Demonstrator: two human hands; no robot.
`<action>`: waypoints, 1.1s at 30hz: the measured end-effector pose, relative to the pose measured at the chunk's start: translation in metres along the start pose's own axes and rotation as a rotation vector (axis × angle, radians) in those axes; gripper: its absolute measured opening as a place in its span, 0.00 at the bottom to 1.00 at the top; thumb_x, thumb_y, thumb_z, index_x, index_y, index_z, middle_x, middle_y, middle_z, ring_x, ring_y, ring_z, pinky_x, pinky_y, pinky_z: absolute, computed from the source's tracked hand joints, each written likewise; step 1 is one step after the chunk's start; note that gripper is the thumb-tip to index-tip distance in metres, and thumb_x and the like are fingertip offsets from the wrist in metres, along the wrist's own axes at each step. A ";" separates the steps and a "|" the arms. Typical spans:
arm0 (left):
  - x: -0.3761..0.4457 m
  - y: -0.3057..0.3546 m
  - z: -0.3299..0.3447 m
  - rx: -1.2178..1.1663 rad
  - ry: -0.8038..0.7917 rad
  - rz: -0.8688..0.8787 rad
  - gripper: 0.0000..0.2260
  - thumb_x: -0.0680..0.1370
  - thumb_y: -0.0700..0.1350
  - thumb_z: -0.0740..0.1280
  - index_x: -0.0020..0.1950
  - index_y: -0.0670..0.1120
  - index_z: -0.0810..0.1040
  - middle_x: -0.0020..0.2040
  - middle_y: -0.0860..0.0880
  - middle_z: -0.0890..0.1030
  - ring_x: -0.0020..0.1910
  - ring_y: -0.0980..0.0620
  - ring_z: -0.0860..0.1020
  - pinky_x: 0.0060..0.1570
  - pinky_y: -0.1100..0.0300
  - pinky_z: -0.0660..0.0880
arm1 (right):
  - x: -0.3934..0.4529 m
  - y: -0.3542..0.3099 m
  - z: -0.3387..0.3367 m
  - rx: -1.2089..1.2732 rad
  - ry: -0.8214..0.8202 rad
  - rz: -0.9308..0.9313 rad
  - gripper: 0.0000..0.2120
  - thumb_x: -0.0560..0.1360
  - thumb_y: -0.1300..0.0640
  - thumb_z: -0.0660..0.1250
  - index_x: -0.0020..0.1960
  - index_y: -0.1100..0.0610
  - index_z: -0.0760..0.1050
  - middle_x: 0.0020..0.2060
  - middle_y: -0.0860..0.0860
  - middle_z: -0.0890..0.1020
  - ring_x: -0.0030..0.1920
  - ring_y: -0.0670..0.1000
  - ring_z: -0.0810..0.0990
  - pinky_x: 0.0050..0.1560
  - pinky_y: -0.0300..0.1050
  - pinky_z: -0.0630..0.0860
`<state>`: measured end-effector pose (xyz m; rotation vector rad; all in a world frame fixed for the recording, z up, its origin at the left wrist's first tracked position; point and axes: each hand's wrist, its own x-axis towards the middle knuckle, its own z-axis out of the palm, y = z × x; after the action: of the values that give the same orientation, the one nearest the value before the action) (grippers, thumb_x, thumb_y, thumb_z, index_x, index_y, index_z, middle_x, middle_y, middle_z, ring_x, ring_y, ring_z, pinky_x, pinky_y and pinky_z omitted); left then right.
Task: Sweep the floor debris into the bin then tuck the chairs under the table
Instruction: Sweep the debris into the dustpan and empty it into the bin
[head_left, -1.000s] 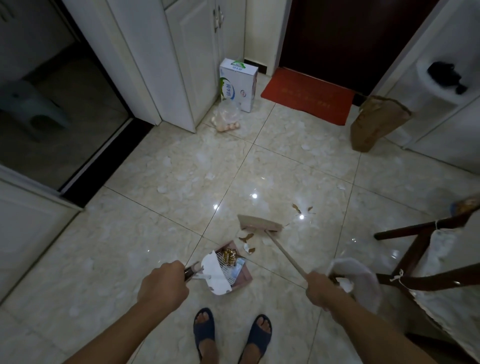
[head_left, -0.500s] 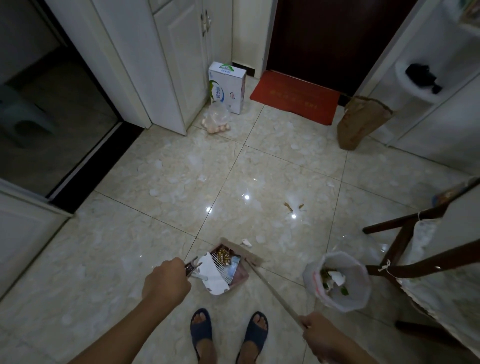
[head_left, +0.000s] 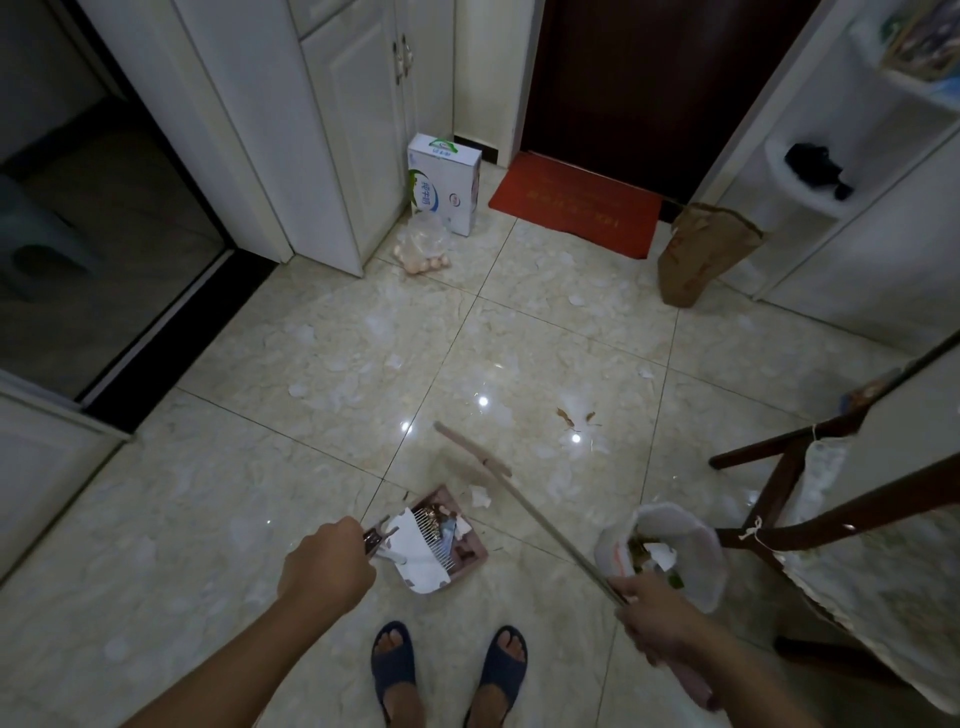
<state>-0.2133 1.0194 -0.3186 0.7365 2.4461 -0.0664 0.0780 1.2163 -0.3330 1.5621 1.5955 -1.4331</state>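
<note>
1. the left hand (head_left: 324, 569) grips the handle of the dustpan (head_left: 441, 540), which sits on the floor as before, scraps inside.
2. the right hand (head_left: 652, 608) is wrapped round the broom (head_left: 519, 499) handle; the broom head, at the pan's lip half a second ago, is now farther out.
3. a white scrap (head_left: 479, 496) lies beside the pan's far corner.
4. brown debris (head_left: 571, 418) stays farther out.
5. the bin (head_left: 670, 551) stands by the right hand.

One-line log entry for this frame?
left hand holds dustpan | right hand holds broom | scraps unswept | bin beside chair
</note>
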 end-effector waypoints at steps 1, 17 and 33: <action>0.000 0.000 0.000 -0.004 -0.001 0.004 0.05 0.77 0.46 0.67 0.51 0.47 0.77 0.39 0.52 0.77 0.38 0.53 0.77 0.37 0.62 0.72 | 0.011 -0.004 0.004 -0.024 0.025 -0.016 0.19 0.76 0.69 0.54 0.61 0.57 0.75 0.30 0.55 0.71 0.27 0.50 0.69 0.23 0.40 0.66; -0.004 -0.006 0.002 -0.015 0.000 -0.010 0.05 0.76 0.45 0.67 0.50 0.46 0.78 0.39 0.51 0.76 0.40 0.52 0.79 0.40 0.60 0.76 | 0.019 0.015 0.045 0.200 -0.213 0.259 0.08 0.79 0.64 0.54 0.45 0.58 0.71 0.22 0.54 0.66 0.20 0.48 0.62 0.22 0.36 0.60; -0.011 -0.004 0.007 -0.031 0.020 -0.004 0.05 0.76 0.46 0.68 0.50 0.47 0.78 0.40 0.52 0.80 0.39 0.54 0.79 0.42 0.60 0.78 | -0.012 0.038 0.034 0.227 0.021 0.126 0.15 0.73 0.71 0.52 0.41 0.61 0.76 0.21 0.53 0.66 0.19 0.48 0.64 0.23 0.34 0.60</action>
<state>-0.2039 1.0093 -0.3192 0.7226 2.4619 -0.0229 0.1051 1.1731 -0.3465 1.7755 1.3565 -1.5768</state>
